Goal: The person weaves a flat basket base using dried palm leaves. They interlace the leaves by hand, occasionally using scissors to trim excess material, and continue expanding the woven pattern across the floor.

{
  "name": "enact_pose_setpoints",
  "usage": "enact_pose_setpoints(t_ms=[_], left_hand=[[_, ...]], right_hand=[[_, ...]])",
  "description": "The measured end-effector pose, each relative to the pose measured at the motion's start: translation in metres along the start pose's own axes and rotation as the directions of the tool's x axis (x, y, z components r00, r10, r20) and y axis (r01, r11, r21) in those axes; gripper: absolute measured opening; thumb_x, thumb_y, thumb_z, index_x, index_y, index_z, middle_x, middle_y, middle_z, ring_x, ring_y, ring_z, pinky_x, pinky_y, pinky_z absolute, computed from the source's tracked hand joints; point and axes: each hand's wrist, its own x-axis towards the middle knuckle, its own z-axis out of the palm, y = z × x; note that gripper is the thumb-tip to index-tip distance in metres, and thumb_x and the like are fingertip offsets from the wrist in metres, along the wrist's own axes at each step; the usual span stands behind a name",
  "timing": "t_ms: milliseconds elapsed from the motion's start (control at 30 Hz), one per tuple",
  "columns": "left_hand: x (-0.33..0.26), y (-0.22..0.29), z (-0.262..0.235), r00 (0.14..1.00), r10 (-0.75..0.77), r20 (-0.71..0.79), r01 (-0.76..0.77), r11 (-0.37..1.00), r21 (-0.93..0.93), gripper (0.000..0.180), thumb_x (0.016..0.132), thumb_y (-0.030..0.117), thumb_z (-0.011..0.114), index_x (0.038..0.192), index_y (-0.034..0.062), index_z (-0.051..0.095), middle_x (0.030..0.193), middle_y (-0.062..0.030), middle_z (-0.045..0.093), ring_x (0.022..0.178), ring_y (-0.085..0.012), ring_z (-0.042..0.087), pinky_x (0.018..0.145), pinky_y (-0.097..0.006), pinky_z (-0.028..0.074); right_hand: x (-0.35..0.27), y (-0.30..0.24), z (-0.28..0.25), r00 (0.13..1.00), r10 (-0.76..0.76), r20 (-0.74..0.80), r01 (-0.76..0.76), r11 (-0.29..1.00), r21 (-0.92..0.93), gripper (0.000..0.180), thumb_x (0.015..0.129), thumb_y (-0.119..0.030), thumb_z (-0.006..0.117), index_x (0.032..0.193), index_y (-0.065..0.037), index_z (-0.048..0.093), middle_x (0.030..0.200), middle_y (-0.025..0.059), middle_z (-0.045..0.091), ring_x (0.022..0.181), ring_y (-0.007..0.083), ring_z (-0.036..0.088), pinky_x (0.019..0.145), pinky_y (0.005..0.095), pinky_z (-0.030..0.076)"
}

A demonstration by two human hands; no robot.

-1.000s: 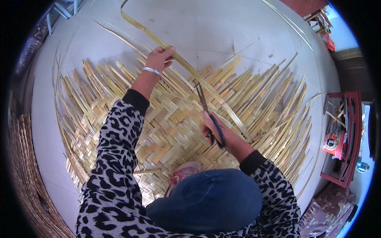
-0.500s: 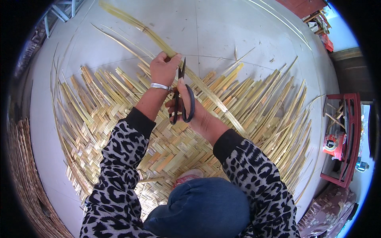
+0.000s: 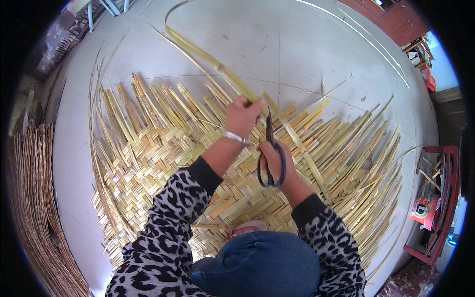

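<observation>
My left hand [image 3: 242, 118], a silver bangle at its wrist, pinches a long pale-green bamboo strip [image 3: 225, 74] that runs away toward the far left. In my right hand [image 3: 278, 161] is a pair of black scissors [image 3: 282, 171], fingers in the loops, blades pointing away and looking closed beside my left fingertips. A separate cut strip [image 3: 302, 146] starts just right of the blades and lies slanting over the weave. Beneath both hands spreads a herringbone-woven bamboo mat [image 3: 163, 153] with long loose strip ends fanning out at its far and right sides.
A blue-covered knee [image 3: 257, 265] and part of a shoe [image 3: 247, 228] rest over the near mat. Brown bundled strips [image 3: 34, 198] stand at left. A red wooden rack [image 3: 440, 203] is at right, a red cabinet [image 3: 405, 22] far right. Thin strips curve across the pale floor [image 3: 307, 44].
The strip between my hands has been cut in two, and a gap shows at the scissors. The blades have closed. The whole view has shifted, so the mat appears farther right.
</observation>
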Motion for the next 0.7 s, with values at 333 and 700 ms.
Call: enact_pose_setpoints(t_ms=[333,700], left_hand=[[-0.205,-0.094,-0.015,0.661,-0.683,0.309,0.499,0.709,0.499,0.035,0.088,0.033,0.069,0.085,-0.0010,0.064,0.068,-0.0067,0.065,0.059,-0.0136,0.062,0.053,-0.027,0.049],[-0.150,-0.095,0.078,0.270,-0.733,0.624,0.197,0.677,0.709,0.032,0.095,0.032,0.056,0.087,0.0028,0.067,0.075,-0.0080,0.070,0.063,-0.0146,0.067,0.056,-0.027,0.054]], right_hand=[[-0.197,0.107,-0.085,0.935,0.347,-0.069,-0.164,0.251,-0.954,0.032,0.087,-0.030,0.057,0.112,-0.011,0.055,0.081,0.0142,0.066,0.074,0.0355,0.066,0.062,0.0477,0.051],[-0.156,0.100,-0.210,0.913,-0.142,-0.381,-0.302,0.390,-0.870,0.036,0.086,-0.021,0.061,0.117,-0.005,0.054,0.104,0.0193,0.059,0.097,0.0375,0.060,0.082,0.0450,0.050]])
